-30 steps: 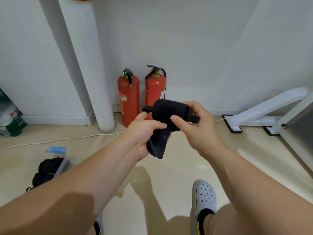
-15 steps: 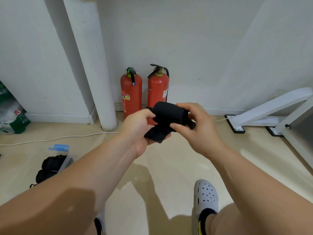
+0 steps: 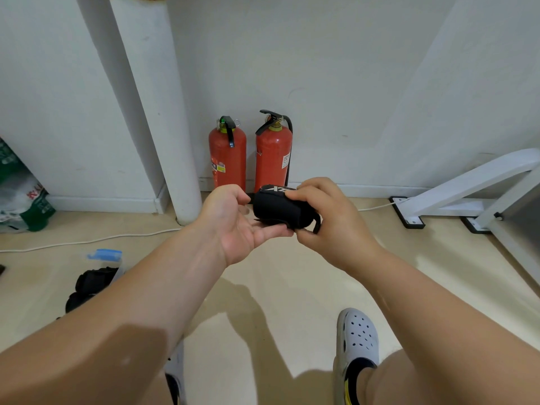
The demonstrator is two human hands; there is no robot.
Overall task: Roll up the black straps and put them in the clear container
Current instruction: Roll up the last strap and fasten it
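A black strap (image 3: 277,210), rolled into a fat bundle with white lettering on top, is held in front of me above the floor. My right hand (image 3: 330,223) grips its right end, fingers over the top and thumb below. My left hand (image 3: 236,223) lies palm up beside it, straight fingers touching the underside of the roll. The clear container (image 3: 112,266) with a blue latch sits on the floor at the lower left, with black rolled straps (image 3: 90,283) inside; my left forearm hides part of it.
Two red fire extinguishers (image 3: 251,159) stand against the wall behind my hands, beside a white pillar (image 3: 163,118). A white cable (image 3: 87,239) runs along the floor. A white frame (image 3: 467,197) stands right, a green bag (image 3: 20,197) far left. My shoe (image 3: 356,340) is below.
The hanging tail of the strap has been wound in, so the roll is now compact. My left hand has let go and opened under it. The hands dropped slightly.
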